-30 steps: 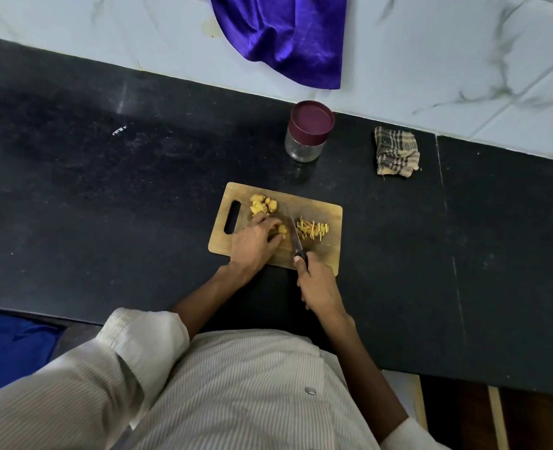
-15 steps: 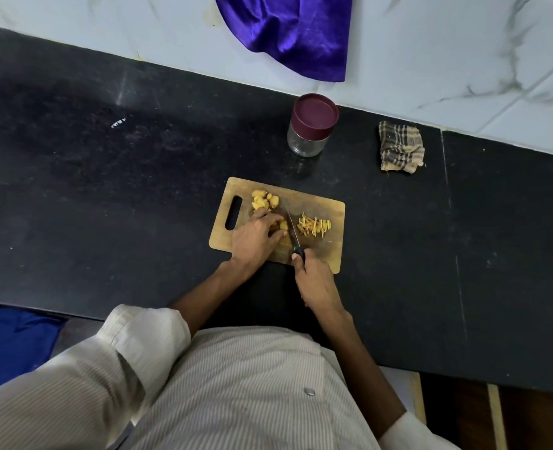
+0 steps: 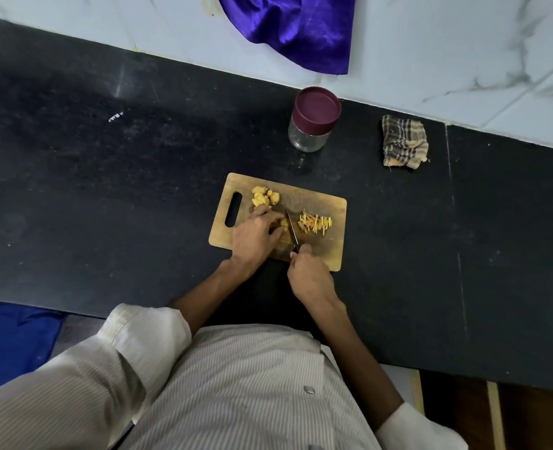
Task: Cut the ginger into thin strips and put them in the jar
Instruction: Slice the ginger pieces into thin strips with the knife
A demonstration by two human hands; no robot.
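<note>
**Slicing ginger on the board**

My left hand (image 3: 258,235) is pinning a ginger piece (image 3: 283,223) to the cutting board (image 3: 328,254), fingers curled over it. My right hand (image 3: 309,277) is gripping the knife (image 3: 292,229), its blade lying beside that piece. Cut strips (image 3: 315,222) are lying to the right of the blade, uncut chunks (image 3: 265,197) near the handle slot. The jar (image 3: 314,120) is standing behind the board, lid on.
</note>
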